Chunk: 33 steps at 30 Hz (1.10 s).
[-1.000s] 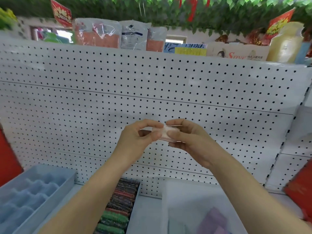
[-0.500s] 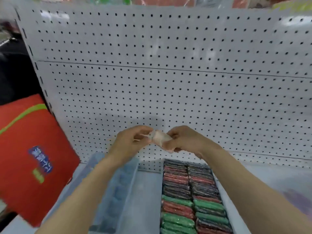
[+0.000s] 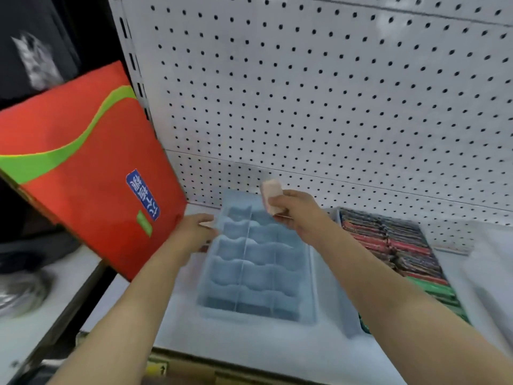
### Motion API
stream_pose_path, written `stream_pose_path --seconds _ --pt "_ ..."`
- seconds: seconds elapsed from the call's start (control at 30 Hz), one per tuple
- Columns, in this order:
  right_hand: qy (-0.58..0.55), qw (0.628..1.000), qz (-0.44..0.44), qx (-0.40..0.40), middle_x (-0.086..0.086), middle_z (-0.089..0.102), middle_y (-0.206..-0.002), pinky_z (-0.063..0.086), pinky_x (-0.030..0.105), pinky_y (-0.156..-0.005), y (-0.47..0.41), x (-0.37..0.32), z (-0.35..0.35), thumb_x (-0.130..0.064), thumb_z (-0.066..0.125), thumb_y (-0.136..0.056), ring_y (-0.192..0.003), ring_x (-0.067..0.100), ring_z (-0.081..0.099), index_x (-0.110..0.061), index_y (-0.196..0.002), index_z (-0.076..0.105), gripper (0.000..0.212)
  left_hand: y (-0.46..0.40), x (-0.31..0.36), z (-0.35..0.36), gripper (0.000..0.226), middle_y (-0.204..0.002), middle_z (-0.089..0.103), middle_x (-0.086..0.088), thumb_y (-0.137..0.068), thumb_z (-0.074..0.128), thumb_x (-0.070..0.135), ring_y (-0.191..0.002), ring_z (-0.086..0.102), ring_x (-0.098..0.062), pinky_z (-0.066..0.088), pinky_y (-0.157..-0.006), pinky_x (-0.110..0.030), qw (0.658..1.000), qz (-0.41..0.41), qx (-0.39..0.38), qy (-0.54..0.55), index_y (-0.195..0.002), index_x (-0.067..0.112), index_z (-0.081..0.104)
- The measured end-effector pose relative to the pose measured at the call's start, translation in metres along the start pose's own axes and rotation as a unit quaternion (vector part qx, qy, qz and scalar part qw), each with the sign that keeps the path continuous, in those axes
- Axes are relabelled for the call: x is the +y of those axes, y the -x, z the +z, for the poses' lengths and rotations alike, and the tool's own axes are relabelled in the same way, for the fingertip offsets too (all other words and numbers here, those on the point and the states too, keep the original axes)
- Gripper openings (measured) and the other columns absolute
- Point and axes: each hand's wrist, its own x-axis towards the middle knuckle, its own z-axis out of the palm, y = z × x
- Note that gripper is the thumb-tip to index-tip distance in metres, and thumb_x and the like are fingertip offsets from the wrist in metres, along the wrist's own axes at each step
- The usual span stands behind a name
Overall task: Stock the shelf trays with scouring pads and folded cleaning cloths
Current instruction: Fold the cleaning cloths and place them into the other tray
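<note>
A pale blue divided tray (image 3: 258, 262) with several empty compartments lies on the white shelf. My right hand (image 3: 294, 215) grips a small folded pink cloth (image 3: 272, 197) above the tray's far end. My left hand (image 3: 194, 232) is at the tray's left rim, fingers pointing toward it and touching or nearly touching the edge; the blur hides the contact. A second tray (image 3: 394, 251) to the right is packed with rows of red, green and dark scouring pads.
A red bag with a green stripe (image 3: 83, 162) leans at the left of the shelf. White pegboard (image 3: 305, 93) forms the back wall. A clear plastic container (image 3: 488, 268) stands at far right. A metal object (image 3: 19, 295) lies lower left.
My view has swung down and left. My hands have parted: the right keeps the pink cloth over the blue tray, while the left has dropped to the tray's left rim.
</note>
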Motion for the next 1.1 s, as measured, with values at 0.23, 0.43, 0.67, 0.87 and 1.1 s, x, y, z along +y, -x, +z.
stream_pose_path --seconds 0.23,0.43,0.67,0.87,1.1 --pt "0.073 0.996 -0.024 0.044 0.009 0.07 -0.098 0.055 0.029 -0.081 -0.024 0.024 -0.001 -0.008 0.073 -0.084 -0.085 0.02 0.065 -0.009 -0.105 0.067 0.021 0.001 -0.007 0.015 0.036 -0.096 0.077 -0.008 -0.09 0.063 -0.004 -0.086 0.072 -0.023 0.057 -0.078 -0.032 0.987 -0.026 -0.133 0.085 -0.113 0.023 0.069" --pt "0.213 0.972 -0.074 0.065 0.006 0.071 -0.097 0.054 0.032 -0.08 -0.035 0.04 0.008 -0.009 0.077 -0.079 -0.084 0.021 0.065 -0.013 -0.1 0.065 0.025 0.002 -0.01 0.028 0.037 -0.087 0.073 -0.004 -0.089 0.066 -0.005 -0.08 0.07 -0.02 0.055 -0.071 -0.029 0.983 -0.03 -0.159 0.082 -0.111 0.025 0.068" --pt "0.525 0.835 -0.152 0.059 0.006 0.071 -0.092 0.048 0.035 -0.069 -0.044 0.059 0.015 -0.018 0.061 -0.083 -0.088 0.031 0.063 -0.017 -0.104 0.064 0.021 0.001 -0.014 0.027 0.037 -0.089 0.067 -0.006 -0.088 0.069 -0.002 -0.077 0.067 -0.019 0.054 -0.067 -0.027 0.985 -0.027 -0.148 0.08 -0.111 0.027 0.069" --pt "0.715 0.685 -0.14 0.018 0.01 0.066 -0.104 0.039 0.032 -0.067 -0.05 0.049 0.026 -0.015 0.06 -0.089 -0.096 0.034 0.064 -0.016 -0.11 0.061 0.021 0.003 -0.013 0.03 0.036 -0.086 0.068 -0.004 -0.088 0.069 -0.002 -0.075 0.068 -0.018 0.055 -0.066 -0.027 0.987 -0.022 -0.132 0.085 -0.102 0.031 0.069" --pt "0.659 0.735 -0.147 -0.07 0.007 0.067 -0.107 0.053 0.04 -0.078 -0.064 0.043 0.028 -0.03 0.065 -0.088 -0.097 0.033 0.063 -0.027 -0.125 0.055 0.039 0.003 -0.013 0.025 0.035 -0.083 0.066 -0.005 -0.087 0.071 -0.001 -0.07 0.066 -0.017 0.055 -0.063 -0.026 0.988 -0.018 -0.123 0.097 -0.101 0.031 0.069"
